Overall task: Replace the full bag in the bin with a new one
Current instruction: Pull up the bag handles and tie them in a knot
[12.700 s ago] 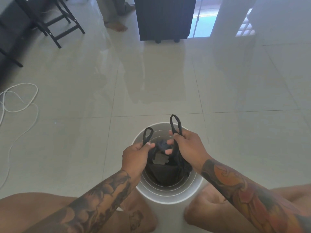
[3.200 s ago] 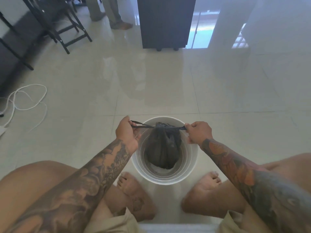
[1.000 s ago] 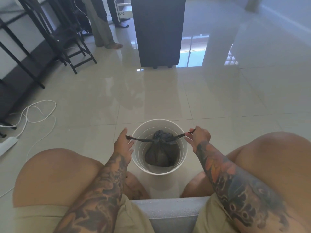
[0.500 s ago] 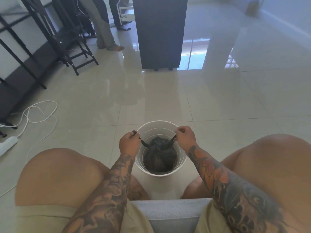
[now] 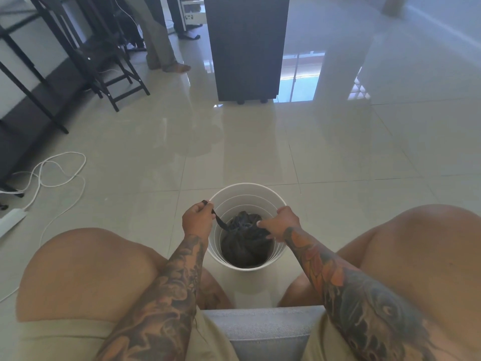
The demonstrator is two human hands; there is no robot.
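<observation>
Gripping 1 black handle point(image 5: 218, 220) in the left hand point(image 5: 198, 222), pinching the tied black bag point(image 5: 244, 241) with the right hand point(image 5: 281, 222), bag sitting inside the white bin point(image 5: 247, 190) on the tiled floor point(image 5: 234, 142).

I see a white bin point(image 5: 270, 196) holding a black bag point(image 5: 244, 243), on glossy beige floor tiles point(image 5: 338, 152). My forearms bear dark and orange tattoos; shorts point(image 5: 65, 340) are khaki, cable point(image 5: 52, 168) white.
</observation>
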